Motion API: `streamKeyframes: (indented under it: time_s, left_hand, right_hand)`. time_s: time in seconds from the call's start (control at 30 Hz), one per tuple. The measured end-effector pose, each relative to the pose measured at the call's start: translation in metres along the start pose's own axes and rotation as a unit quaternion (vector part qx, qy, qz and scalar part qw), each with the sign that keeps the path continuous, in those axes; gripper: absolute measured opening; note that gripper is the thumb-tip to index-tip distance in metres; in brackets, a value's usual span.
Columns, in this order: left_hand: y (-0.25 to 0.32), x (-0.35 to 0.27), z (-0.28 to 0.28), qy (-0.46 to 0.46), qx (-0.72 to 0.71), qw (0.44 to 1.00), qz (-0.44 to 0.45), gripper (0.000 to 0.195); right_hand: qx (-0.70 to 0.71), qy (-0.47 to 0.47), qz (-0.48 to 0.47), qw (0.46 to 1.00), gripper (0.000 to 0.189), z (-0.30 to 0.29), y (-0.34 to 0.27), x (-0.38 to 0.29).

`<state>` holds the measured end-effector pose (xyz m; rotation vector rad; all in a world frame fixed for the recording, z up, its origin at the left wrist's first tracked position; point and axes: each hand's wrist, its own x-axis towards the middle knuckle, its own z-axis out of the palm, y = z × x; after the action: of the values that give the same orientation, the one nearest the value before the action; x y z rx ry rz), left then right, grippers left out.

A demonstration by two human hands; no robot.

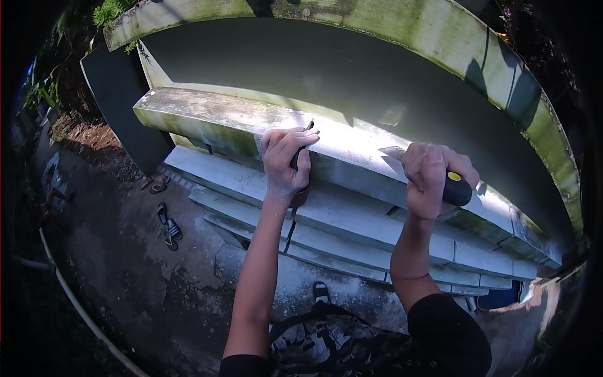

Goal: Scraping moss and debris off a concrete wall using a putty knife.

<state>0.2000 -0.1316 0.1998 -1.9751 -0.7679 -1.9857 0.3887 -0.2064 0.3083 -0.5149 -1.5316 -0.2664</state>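
My right hand (435, 179) is closed around the black handle (457, 188) of a scraper or putty knife, whose handle bears a yellow dot. Its metal blade (392, 152) points left over the brightly lit top of a painted concrete ledge (348, 143). Left of it, my left hand (287, 155) lies over the ledge's front edge, fingers on top and dusted with white. A dark object (309, 125) shows at its fingertips and beside the thumb; what it is cannot be told. Green and brown stains cover the ledge's left part.
Stepped pale concrete slabs (348, 221) run below the ledge. A curved, mossy concrete rim (424, 28) arches beyond it, around a shaded grey-green wall (282, 61). Sandals (172, 231) lie on the stained ground at left. A pale pipe or hose (85, 315) curves at lower left.
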Motion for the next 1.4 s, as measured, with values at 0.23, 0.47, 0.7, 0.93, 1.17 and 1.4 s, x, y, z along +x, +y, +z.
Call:
streamKeyframes:
  time_s: [0.23,0.47,0.7,0.93,1.17,1.4]
  left_hand:
    - [0.002,0.001,-0.003,-0.004,0.004,1.000,0.003,0.022]
    - [0.002,-0.001,-0.007,-0.012,0.008,1.000,-0.012,0.022]
    - [0.003,0.004,-0.013,-0.038,0.006,0.999,-0.005,0.022]
    - [0.055,0.020,-0.016,-0.217,0.101,0.971,-0.018,0.035]
    - [0.132,0.021,0.056,-0.378,0.044,0.924,0.047,0.052]
    - [0.097,0.024,0.020,-0.363,0.159,0.918,0.030,0.055]
  right_hand:
    - [0.226,0.011,0.057,0.972,0.030,-0.013,-0.027,0.002]
    - [0.263,0.035,0.072,0.961,0.035,-0.025,-0.032,-0.003]
    - [0.175,0.075,0.040,0.981,0.035,-0.020,-0.030,-0.002]
    - [0.135,0.074,-0.048,0.987,0.042,-0.109,-0.048,-0.049]
    - [0.145,0.318,-0.010,0.937,0.039,-0.127,-0.049,-0.089]
    - [0.140,0.294,-0.005,0.946,0.037,-0.140,-0.044,-0.100]
